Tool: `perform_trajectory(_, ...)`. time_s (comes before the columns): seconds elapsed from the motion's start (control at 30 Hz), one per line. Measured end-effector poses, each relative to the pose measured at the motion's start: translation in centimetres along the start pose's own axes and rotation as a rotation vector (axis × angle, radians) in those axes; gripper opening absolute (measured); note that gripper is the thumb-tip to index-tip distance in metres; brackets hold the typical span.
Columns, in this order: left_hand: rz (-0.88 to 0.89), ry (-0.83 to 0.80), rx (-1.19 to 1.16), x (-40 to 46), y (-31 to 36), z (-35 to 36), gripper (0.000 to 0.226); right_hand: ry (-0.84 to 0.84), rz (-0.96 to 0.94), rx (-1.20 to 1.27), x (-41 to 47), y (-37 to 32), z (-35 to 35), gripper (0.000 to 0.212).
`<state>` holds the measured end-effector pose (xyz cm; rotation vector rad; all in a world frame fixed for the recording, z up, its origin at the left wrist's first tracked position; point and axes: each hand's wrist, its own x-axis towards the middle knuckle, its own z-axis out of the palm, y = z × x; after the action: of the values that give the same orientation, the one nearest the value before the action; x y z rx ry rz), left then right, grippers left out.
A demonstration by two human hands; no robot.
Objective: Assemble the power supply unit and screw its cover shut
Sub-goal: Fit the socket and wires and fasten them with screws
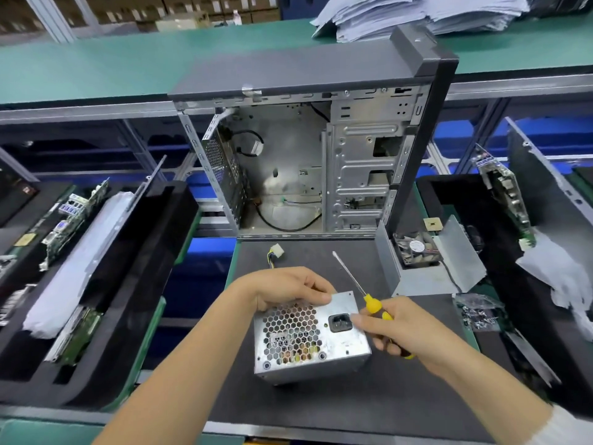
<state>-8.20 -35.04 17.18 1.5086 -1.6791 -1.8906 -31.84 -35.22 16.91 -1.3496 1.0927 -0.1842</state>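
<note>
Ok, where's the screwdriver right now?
In the head view, right of centre: the right hand grips the screwdriver beside the power supply unit, shaft pointing up-left over the dark mat.

Screwdriver [362, 292] handle partly inside right hand [401, 329], paper stack [417, 14] cropped at top

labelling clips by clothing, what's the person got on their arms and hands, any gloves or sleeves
No gloves: both the left hand and the right hand are bare, with no rings or watch visible. The left forearm is uncovered. A white sleeve cuff shows on the right arm at the lower right frame corner.
</note>
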Motion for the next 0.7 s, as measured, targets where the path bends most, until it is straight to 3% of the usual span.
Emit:
perform_trajectory(0.13, 0.006, 0.034, -0.009, 0.3, -0.4, -0.1, 0.029, 0.109, -0.041, 0.157, 0.1, 0.7, 1.1, 0.011)
perform_trajectory(0.27, -0.014, 0.059, -0.061, 0.2, -0.6, -0.1, 0.025, 0.139, -0.034, 0.263, 0.1, 1.1, 1.3, 0.018)
perform_trajectory(0.6, -0.078, -0.014, -0.253, 0.4, 0.4, -0.1, 0.021, 0.073, -0.026, 0.271, 0.3, 0.9, 0.9, 0.016)
perform_trajectory(0.7, -0.045, 0.015, -0.189, 0.7, 0.5, 0.2, 0.020, 0.066, -0.023, 0.282, 0.3, 1.0, 0.9, 0.016)
